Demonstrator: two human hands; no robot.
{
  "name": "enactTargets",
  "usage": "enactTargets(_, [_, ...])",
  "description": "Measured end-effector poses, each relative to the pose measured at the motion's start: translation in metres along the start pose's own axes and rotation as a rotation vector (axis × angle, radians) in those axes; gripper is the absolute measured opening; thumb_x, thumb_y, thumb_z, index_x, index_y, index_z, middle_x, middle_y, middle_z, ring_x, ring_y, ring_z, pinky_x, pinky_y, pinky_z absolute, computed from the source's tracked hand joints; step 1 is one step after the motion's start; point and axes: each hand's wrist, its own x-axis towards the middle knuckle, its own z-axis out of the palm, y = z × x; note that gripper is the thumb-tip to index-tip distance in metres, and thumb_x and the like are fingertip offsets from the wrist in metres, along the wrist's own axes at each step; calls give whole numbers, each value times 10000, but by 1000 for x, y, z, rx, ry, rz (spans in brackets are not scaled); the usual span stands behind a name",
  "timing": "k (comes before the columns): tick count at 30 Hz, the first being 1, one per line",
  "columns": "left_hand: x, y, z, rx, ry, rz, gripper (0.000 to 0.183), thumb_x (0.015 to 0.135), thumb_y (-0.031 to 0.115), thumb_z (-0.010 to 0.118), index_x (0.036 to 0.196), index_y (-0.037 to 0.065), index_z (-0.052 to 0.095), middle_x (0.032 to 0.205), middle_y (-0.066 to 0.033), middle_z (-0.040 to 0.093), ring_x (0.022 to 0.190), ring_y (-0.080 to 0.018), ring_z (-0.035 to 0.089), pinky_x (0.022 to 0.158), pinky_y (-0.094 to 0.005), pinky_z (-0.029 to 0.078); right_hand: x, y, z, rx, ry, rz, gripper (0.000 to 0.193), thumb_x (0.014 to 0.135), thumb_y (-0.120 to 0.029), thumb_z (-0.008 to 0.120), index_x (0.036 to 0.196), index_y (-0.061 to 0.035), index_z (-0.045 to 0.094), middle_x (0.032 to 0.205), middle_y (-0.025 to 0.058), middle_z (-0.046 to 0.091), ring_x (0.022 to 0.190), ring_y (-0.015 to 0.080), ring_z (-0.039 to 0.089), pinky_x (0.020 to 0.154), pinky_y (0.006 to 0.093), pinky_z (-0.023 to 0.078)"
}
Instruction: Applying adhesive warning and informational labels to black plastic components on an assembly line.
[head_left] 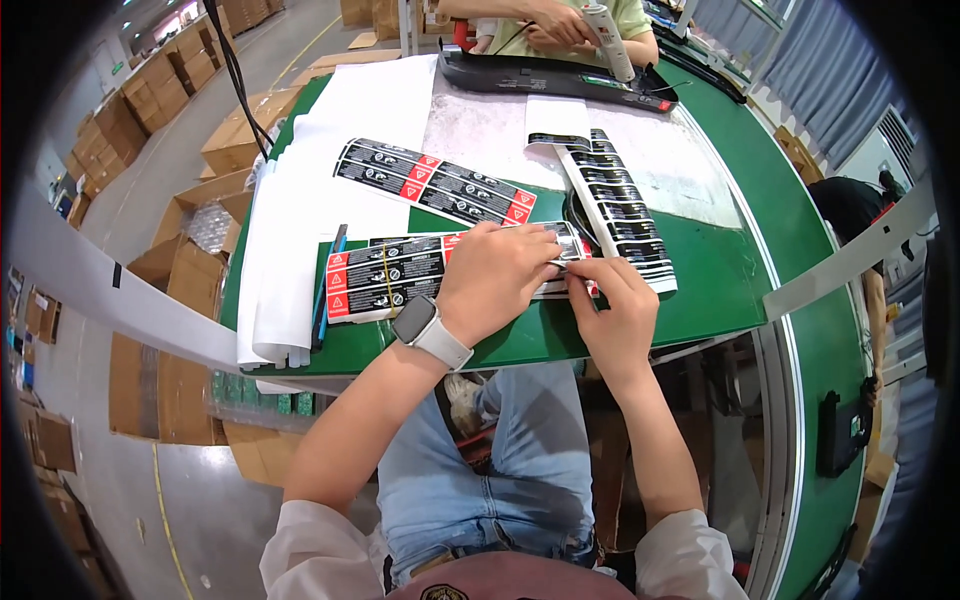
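Near the green tabletop's [700, 290] front edge, the left hand [495, 275] presses flat on a warning-label sheet [385, 280] while the right hand [610, 305] pinches its right end. Peeling crookedly could tear or crease a label.

Black-and-red label sheets [385, 278] lie flat (stacked) on green table.

Bright, even overhead light fills the scene, casting only soft, short shadows under the hands. A faint sheen lies on the glossy green table top [700, 290] and the stacked white paper sheets [290, 230]. Fisheye distortion bends straight edges toward the black rim, where detail softens.
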Motion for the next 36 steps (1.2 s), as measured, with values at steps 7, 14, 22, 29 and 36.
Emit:
enactTargets(7, [-3,-1,-3,-68,-160,-84,411,967,369,539,1230,70,640,1302,-145,611,1242,-282,552,1085,-507,320,-6,-6,-3,126,-2,91,166,699,50,727,823,-24,645,916,81,619,775,251,631,634,340,513])
enactTargets(14, [2,-15,-17,-367,-377,-372,832,968,667,53,1391,104,497,1393,-114,546,1357,-261,439,1188,-534,55,-39,-61,-46,50,-205,-265,191,659,-50,728,816,-66,621,984,104,568,961,294,597,896,492,413])
enactTargets(22, [-5,24,-38,-239,-178,162,368,913,357,625,1138,65,629,1258,-149,608,1291,-306,499,1088,-538,316,-91,-67,-82,254,-275,359,138,707,-32,704,818,-41,623,1024,132,565,934,286,598,865,373,456])
enactTargets(29, [-57,79,-15,-125,-427,300,180,821,232,686,869,67,632,896,-59,607,927,-227,613,984,-466,416,-98,-63,-90,321,-225,482,115,733,-26,708,818,-31,630,1013,126,577,926,242,594,798,319,472])
enactTargets(36, [-59,102,-33,-313,-233,265,112,818,161,677,821,67,617,827,-43,557,790,-230,570,910,-415,454,-84,-77,-104,258,18,438,279,633,-5,792,883,-18,669,974,122,590,874,232,598,767,313,482])
